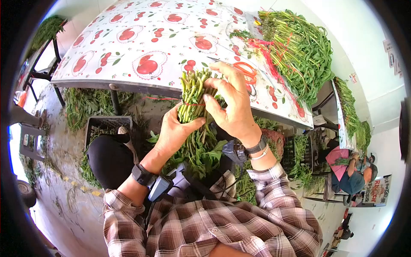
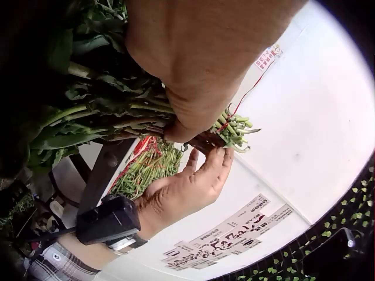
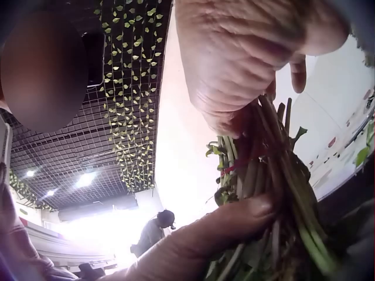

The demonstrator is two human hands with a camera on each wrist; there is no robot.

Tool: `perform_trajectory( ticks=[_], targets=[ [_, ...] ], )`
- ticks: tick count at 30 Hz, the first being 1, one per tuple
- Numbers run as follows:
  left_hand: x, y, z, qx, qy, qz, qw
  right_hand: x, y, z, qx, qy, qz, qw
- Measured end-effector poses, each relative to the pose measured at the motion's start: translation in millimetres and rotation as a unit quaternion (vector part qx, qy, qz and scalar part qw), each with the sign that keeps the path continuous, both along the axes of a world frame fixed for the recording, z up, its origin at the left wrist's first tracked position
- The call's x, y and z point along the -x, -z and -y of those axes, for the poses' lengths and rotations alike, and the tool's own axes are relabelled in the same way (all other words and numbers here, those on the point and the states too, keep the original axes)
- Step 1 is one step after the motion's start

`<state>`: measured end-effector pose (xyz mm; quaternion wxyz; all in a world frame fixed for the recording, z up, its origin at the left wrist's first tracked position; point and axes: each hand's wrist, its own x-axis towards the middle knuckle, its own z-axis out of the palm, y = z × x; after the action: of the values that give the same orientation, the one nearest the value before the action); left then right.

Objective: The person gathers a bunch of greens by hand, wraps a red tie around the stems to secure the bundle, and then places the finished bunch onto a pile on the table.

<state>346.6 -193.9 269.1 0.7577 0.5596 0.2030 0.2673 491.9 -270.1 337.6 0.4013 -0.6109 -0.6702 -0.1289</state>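
Over the near edge of the table I hold a bundle of leafy green stems (image 1: 192,91), cut ends up and leaves hanging toward my lap. My left hand (image 1: 176,132) grips it below a thin red tie (image 1: 195,104), thumb across the front. Higher up, my right hand (image 1: 233,100) has its thumb and fingers about the cut ends, the index finger lifted away. In the left wrist view a loose length of red string (image 2: 253,88) runs off from the bundle. Part of the tie is hidden behind my right hand in the head view.
On the cherry-patterned tablecloth (image 1: 175,43) lie orange-handled scissors (image 1: 247,73), red strings (image 1: 270,62) and a large heap of greens (image 1: 299,55). Black crates (image 1: 109,121) and loose greens (image 1: 79,113) are on the floor. Another person (image 1: 353,182) sits at the right.
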Motion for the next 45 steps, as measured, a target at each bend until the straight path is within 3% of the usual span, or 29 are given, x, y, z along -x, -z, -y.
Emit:
perform_trajectory(
  ticks=[3, 5, 9, 11, 13, 15, 22, 31, 35, 37, 39, 41, 42, 45],
  targets=[
    [1.4, 2.6, -0.7, 0.000, 0.005, 0.001, 1.000, -1.5, 1.2, 0.5, 0.018, -0.016, 0.002, 1.000],
    [1.8, 1.2, -0.9, 0.001, 0.008, -0.002, 1.000, 0.6, 1.2, 0.6, 0.040, -0.060, -0.088, 0.993],
    [2.0, 3.5, 0.9, 0.014, 0.031, -0.017, 0.999, 2.3, -0.8, 0.6, 0.066, -0.061, -0.135, 0.987],
    [0.6, 6.5, 0.5, 0.019, 0.047, -0.011, 0.999, -1.1, 0.3, 1.4, 0.092, -0.087, -0.210, 0.970],
    [-0.6, 8.0, 0.9, 0.034, 0.079, 0.001, 0.996, -1.4, 1.3, 1.1, 0.075, -0.087, -0.202, 0.973],
    [-0.2, 5.9, 2.1, 0.030, 0.088, 0.003, 0.996, -0.4, 1.1, 2.7, 0.088, -0.075, -0.277, 0.954],
    [-0.1, 6.0, 0.8, 0.031, 0.119, -0.011, 0.992, -6.5, 15.5, -5.1, 0.008, -0.080, -0.289, 0.954],
    [3.7, -4.3, 4.5, 0.053, 0.135, -0.018, 0.989, -5.8, 16.2, -7.2, 0.002, -0.055, -0.352, 0.934],
    [3.9, 1.1, 4.4, 0.079, 0.123, -0.019, 0.989, -9.7, 15.4, -10.0, 0.016, -0.076, -0.314, 0.946],
    [4.5, 0.8, 2.3, 0.082, 0.117, -0.022, 0.990, -4.5, 6.0, -13.0, -0.044, -0.118, -0.385, 0.914],
    [4.2, 1.1, 0.2, 0.069, 0.085, -0.011, 0.994, -1.6, -5.2, -1.7, -0.060, -0.078, -0.345, 0.933],
    [4.5, 1.9, 0.6, 0.079, 0.081, 0.001, 0.994, -4.2, -8.9, 7.5, -0.008, -0.035, -0.084, 0.996],
    [4.4, 2.1, 0.9, 0.089, 0.078, 0.012, 0.993, -0.2, -4.9, 6.9, 0.007, -0.055, -0.111, 0.992],
    [3.6, 2.7, 1.8, 0.090, 0.079, 0.024, 0.992, 0.3, 4.9, 6.9, -0.014, -0.008, 0.009, 1.000]
  ],
)
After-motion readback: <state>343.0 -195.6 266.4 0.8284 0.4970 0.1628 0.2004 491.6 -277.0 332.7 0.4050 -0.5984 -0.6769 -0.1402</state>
